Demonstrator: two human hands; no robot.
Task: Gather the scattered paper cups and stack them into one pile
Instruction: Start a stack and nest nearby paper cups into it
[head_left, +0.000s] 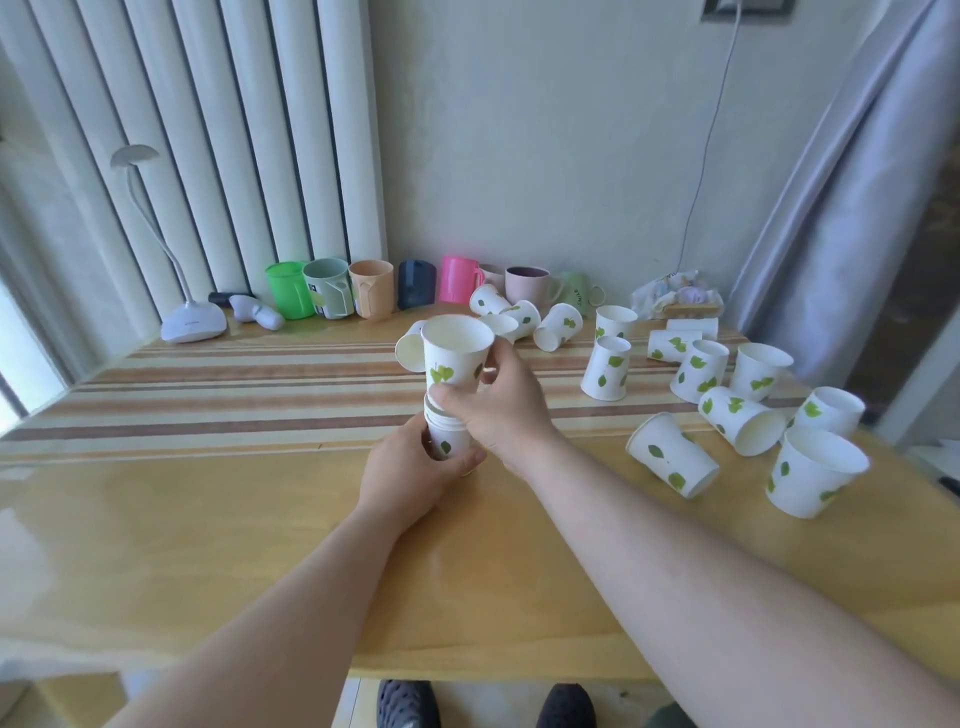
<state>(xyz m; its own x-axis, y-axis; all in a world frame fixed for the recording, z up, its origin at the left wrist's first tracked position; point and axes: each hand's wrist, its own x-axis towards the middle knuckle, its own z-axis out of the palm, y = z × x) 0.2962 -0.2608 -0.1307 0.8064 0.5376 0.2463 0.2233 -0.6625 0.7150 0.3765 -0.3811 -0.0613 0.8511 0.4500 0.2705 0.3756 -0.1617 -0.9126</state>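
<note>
At the table's middle, my left hand (410, 470) grips the base of a short stack of white paper cups with green leaf prints (445, 423). My right hand (498, 402) holds the top cup (456, 356), seated partly into the stack with its mouth up. Several more leaf-print cups lie scattered to the right: one on its side (672, 454), one upright near the right edge (810, 473), one upright farther back (608, 366), and a cluster on their sides behind the stack (558, 325). One cup (410, 345) lies just behind the stack.
A row of coloured plastic and ceramic mugs (363, 288) lines the wall. A white desk lamp (189, 319) stands at the back left, a crumpled bag (675, 296) at the back right. The wooden table (208, 519) has a striped runner; its front edge is near my feet.
</note>
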